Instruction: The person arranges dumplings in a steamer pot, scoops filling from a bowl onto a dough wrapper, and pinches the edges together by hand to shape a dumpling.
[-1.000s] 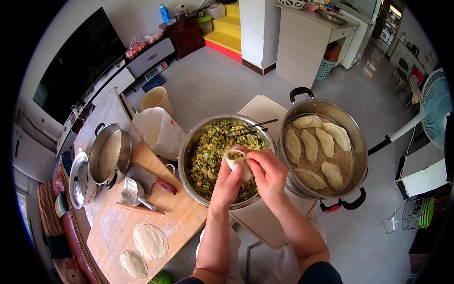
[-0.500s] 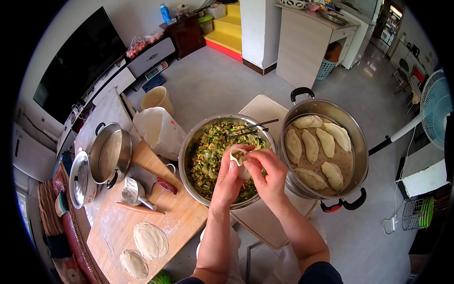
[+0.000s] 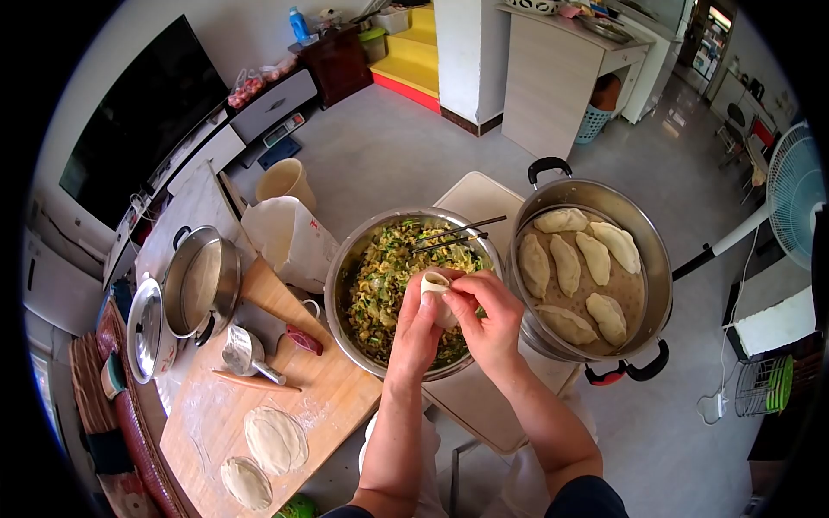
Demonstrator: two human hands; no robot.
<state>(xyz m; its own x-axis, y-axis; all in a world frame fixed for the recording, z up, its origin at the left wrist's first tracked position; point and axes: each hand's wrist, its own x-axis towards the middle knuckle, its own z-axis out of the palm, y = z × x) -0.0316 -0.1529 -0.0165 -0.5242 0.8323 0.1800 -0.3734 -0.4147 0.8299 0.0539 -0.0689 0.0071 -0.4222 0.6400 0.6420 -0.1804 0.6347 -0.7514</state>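
Note:
A partly folded dumpling (image 3: pixel 439 287) is held between both hands, above the near side of a steel bowl (image 3: pixel 338 345). My left hand (image 3: pixel 416 332) grips its left side, fingers closed round it. With fingers and thumb, my right hand (image 3: pixel 488 315) pinches the dough edge from the right. The top end of the dumpling still gapes as a small round opening. Chopped green and yellow filling (image 3: pixel 371 289) lies in the bowl, and dark chopsticks (image 3: pixel 453 233) rest across its far rim. To the right, a steamer pot (image 3: pixel 656 285) holds several shaped dumplings (image 3: pixel 566 263).
At left, a wooden board (image 3: pixel 337 401) carries dough wrappers (image 3: pixel 275 440), a rolling pin (image 3: pixel 256 380) and a metal scoop (image 3: pixel 250 354). Behind it stand an empty pot (image 3: pixel 203 276), a lid (image 3: pixel 148 332) and a white bag (image 3: pixel 289 237). A fan (image 3: pixel 790 198) is at far right.
My fingers have pinched further along the dough edge, and the opening at the dumpling's top looks smaller and rounder. Both hands stay over the bowl.

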